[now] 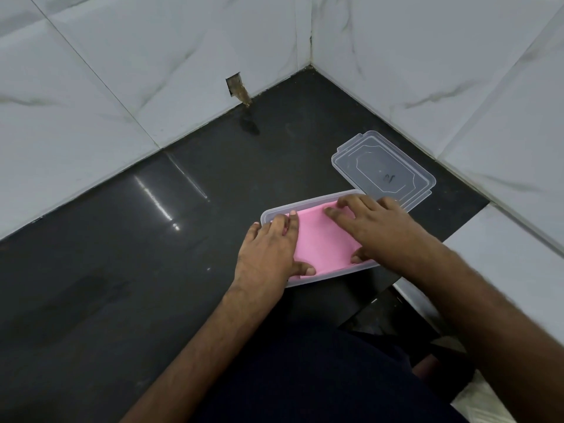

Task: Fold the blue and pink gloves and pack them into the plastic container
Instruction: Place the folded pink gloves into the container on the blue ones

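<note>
Pink glove (323, 242) lies folded inside the clear container (274, 213) on the dark desk (137, 270), and I have both hands flat on it. My left hand (268, 254) presses its left edge with fingers straight; my right hand (372, 227) spreads over the right side. No blue glove shows, perhaps underneath. I judge packing nearly done; next I should reach the lid (384, 169) just behind and fit it on.

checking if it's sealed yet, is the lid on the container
No, the lid lies flat on the dark counter behind the open container.
</note>
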`<action>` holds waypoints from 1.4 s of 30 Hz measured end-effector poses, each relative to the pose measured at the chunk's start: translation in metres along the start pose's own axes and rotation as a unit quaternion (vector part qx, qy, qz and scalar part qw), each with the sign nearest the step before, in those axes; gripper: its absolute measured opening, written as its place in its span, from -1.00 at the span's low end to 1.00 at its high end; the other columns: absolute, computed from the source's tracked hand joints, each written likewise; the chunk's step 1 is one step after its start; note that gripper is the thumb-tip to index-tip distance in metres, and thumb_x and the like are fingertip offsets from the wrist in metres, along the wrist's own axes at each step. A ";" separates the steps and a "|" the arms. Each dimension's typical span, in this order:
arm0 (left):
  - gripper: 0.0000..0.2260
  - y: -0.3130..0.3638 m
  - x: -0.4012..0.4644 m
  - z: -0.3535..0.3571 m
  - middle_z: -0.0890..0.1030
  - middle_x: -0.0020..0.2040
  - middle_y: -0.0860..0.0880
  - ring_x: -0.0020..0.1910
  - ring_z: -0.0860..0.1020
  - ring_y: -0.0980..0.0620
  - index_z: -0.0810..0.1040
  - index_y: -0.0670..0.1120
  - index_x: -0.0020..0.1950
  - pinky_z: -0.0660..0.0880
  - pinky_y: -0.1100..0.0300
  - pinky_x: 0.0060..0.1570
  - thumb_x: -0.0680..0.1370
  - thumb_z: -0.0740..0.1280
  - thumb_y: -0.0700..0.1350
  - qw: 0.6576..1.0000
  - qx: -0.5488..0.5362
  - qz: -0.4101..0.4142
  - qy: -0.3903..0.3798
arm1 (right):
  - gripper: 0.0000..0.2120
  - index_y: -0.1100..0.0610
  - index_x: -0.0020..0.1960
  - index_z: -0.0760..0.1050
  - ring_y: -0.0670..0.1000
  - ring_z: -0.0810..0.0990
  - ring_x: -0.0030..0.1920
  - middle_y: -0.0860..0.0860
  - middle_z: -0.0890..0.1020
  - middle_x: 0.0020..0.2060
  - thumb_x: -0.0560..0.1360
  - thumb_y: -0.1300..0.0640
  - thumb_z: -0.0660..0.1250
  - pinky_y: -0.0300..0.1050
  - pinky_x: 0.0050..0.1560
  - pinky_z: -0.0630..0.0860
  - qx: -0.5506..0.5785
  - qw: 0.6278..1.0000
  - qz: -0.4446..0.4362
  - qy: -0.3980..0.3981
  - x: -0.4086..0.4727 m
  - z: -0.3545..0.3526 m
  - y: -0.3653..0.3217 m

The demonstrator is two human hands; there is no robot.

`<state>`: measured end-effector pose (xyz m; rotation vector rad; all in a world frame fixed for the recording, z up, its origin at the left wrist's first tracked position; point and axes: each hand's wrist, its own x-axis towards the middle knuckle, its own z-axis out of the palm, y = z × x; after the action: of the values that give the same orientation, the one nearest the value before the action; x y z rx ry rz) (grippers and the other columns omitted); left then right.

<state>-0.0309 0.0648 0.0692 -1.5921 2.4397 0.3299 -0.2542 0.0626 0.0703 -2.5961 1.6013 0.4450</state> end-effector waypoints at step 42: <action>-0.75 0.034 -0.022 -0.006 0.59 0.14 0.05 0.15 0.47 -0.03 0.64 0.09 0.27 0.30 0.05 0.22 0.68 0.24 0.04 0.988 0.063 0.130 0.061 | -0.62 -0.01 0.44 0.46 0.07 0.62 0.19 -0.02 0.60 0.30 0.66 -0.07 0.23 0.12 0.22 0.56 0.248 0.945 0.171 0.128 0.006 -0.011 0.002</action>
<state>-0.0539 0.0949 0.0841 -1.2794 2.7073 0.1161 -0.2514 0.0543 0.0791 -2.0659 1.9424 -0.2742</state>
